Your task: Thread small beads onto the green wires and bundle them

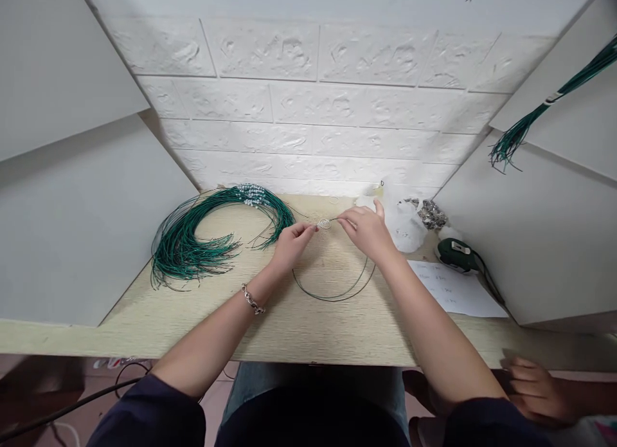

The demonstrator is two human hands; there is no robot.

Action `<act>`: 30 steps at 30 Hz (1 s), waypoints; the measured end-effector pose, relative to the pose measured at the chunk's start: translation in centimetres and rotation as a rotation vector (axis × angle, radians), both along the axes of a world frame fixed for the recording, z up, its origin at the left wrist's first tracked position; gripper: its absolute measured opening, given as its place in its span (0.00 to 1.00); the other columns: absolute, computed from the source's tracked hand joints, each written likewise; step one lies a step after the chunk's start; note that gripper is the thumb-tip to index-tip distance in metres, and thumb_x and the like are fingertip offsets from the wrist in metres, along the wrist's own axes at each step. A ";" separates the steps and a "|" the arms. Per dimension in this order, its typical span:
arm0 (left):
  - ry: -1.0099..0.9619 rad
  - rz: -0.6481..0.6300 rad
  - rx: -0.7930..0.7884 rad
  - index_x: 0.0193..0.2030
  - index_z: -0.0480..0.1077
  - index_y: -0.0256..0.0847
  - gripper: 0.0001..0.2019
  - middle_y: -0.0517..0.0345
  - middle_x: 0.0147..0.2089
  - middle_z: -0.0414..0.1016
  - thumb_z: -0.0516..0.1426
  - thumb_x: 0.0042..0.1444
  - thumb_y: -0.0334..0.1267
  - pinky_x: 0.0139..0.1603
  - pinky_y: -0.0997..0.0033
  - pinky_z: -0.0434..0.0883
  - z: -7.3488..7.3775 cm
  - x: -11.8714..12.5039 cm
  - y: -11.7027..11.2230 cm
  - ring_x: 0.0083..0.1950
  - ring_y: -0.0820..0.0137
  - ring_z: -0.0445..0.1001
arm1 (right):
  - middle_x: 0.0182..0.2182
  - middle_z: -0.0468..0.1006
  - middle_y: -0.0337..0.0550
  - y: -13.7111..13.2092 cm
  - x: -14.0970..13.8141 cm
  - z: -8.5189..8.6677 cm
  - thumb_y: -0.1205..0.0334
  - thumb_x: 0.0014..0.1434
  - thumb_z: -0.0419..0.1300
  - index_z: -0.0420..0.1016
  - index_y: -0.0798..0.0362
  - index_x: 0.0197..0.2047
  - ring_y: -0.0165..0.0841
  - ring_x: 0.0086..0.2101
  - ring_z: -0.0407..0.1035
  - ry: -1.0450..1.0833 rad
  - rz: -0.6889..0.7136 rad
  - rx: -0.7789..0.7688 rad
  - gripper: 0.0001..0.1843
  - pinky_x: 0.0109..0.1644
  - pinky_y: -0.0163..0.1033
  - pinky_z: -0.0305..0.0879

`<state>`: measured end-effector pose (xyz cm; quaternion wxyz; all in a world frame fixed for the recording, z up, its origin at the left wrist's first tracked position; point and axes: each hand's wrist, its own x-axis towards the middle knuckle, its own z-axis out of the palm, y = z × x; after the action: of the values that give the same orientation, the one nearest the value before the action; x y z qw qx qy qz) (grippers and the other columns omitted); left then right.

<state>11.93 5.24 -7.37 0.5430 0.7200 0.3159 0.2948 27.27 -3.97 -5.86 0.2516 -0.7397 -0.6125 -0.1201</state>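
My left hand [292,240] and my right hand [367,230] meet over the middle of the wooden table [308,331]. Both pinch the ends of a thin dark green cord [333,294] that loops down toward me between my wrists. A small silvery pendant [324,224] sits between my fingertips, on or at the cord. A bracelet [253,300] is on my left wrist. A curved bundle of green cords [193,241] with pale beads at one end lies to the left of my left hand.
White plastic bags [405,225] and a heap of small metal parts [432,213] lie behind my right hand. A green device with a cable [456,253] and a paper sheet [450,289] lie right. More green cords [535,116] hang upper right. Another person's hand [535,389] is at lower right.
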 end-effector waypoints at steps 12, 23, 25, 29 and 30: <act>-0.035 -0.075 -0.123 0.31 0.72 0.36 0.13 0.59 0.25 0.70 0.53 0.50 0.44 0.30 0.75 0.62 -0.3 -0.1 -0.1 0.30 0.73 0.66 | 0.41 0.74 0.42 0.3 0.8 7.4 0.56 0.59 0.49 0.69 0.49 0.47 0.32 0.41 0.68 0.513 0.040 0.491 0.16 0.49 0.45 0.62; -0.071 0.010 -0.189 0.32 0.71 0.37 0.13 0.66 0.18 0.56 0.51 0.52 0.45 0.21 0.76 0.52 1.2 -0.9 0.8 0.20 0.78 0.53 | 0.28 0.77 0.40 1.8 0.5 6.4 0.57 0.54 0.52 0.74 0.48 0.28 0.36 0.31 0.69 0.120 0.209 -0.271 0.11 0.52 0.55 0.52; -0.081 0.018 -0.215 0.32 0.71 0.38 0.13 0.67 0.17 0.53 0.52 0.52 0.45 0.21 0.76 0.51 1.5 -1.0 0.8 0.19 0.79 0.51 | 0.27 0.76 0.40 2.2 0.2 6.3 0.58 0.54 0.51 0.74 0.48 0.28 0.35 0.30 0.68 0.114 0.224 -0.325 0.12 0.47 0.50 0.56; -0.076 0.027 -0.219 0.34 0.71 0.38 0.15 0.67 0.15 0.52 0.51 0.52 0.48 0.22 0.75 0.53 1.7 -1.1 0.6 0.19 0.77 0.52 | 0.24 0.75 0.39 2.4 0.1 7.3 0.59 0.56 0.48 0.72 0.49 0.26 0.32 0.26 0.67 0.160 0.220 -0.378 0.14 0.33 0.38 0.59; -0.060 0.028 -0.210 0.34 0.72 0.38 0.16 0.67 0.14 0.51 0.50 0.53 0.48 0.21 0.75 0.53 1.7 -1.2 0.6 0.19 0.77 0.52 | 0.23 0.74 0.38 2.3 0.3 7.7 0.60 0.56 0.48 0.71 0.49 0.27 0.31 0.25 0.66 0.169 0.192 -0.344 0.13 0.30 0.37 0.59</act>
<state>10.78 5.87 -5.66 0.6207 0.6454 0.3386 0.2891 27.57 -1.68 1.83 0.1824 -0.7174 -0.6684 0.0733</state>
